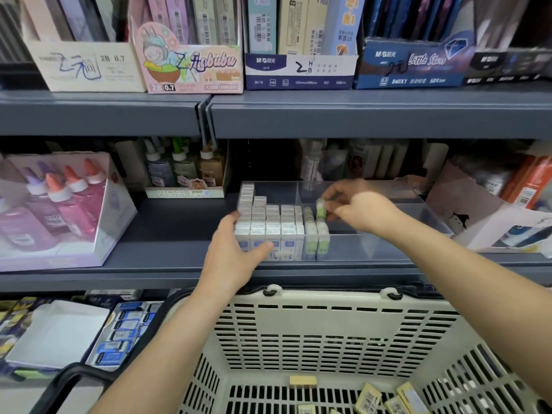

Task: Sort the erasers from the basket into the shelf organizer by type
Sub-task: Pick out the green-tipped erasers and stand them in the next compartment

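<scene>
Green eraser [321, 208] is pinched between thumb and fingertips of the right hand [360, 212]. It is held over the middle section of the clear organizer [382, 245], just above the two rows of green erasers [316, 231] stood there. Left section is packed with white erasers [268, 222], stacked higher toward the back left. Organizer's front-left corner is braced by the left hand [236, 255]: thumb spread across the front wall, fingers kept together along the left side, tips hidden. Organizer is set on the grey shelf [167, 234]. Basket [328, 333] is seen below the shelf edge, yellow erasers [369, 397] lying on its bottom.
</scene>
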`<state>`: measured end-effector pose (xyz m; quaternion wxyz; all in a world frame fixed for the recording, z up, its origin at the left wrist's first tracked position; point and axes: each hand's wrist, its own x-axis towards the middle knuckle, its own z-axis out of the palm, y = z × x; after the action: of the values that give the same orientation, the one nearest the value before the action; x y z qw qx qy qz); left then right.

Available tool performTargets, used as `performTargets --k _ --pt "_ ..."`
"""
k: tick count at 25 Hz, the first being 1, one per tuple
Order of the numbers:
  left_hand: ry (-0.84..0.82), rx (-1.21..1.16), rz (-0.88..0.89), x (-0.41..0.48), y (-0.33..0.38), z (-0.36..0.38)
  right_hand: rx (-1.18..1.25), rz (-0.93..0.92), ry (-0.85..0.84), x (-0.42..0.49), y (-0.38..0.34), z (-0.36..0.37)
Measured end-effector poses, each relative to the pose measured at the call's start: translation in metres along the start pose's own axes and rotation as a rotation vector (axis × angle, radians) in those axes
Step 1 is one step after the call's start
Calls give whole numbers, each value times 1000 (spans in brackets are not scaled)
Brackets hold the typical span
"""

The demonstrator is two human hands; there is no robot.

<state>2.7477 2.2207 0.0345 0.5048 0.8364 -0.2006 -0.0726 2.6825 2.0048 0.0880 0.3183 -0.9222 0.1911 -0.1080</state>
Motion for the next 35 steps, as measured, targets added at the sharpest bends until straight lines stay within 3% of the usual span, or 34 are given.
performTargets --k 6,16,19,22,24,29,35 --pt "32 -31 -1 3 -2 1 -142 45 -99 4 8 12" --pt "48 -21 -1 -5 2 1 -241 -28 -114 -9 6 1" --pt "54 -3 16 -16 4 -2 -153 -53 -16 -28 5 -6" --pt "115 38 89 -42 7 -3 79 -101 136 -66 5 -7" --pt "136 41 156 -65 9 1 225 -114 148 -98 4 -4" --pt "-113 148 241 -116 4 22 216 -97 -12 -151 9 19" --pt "-448 460 -11 -122 -39 39 -4 -21 -370 -170 35 68"
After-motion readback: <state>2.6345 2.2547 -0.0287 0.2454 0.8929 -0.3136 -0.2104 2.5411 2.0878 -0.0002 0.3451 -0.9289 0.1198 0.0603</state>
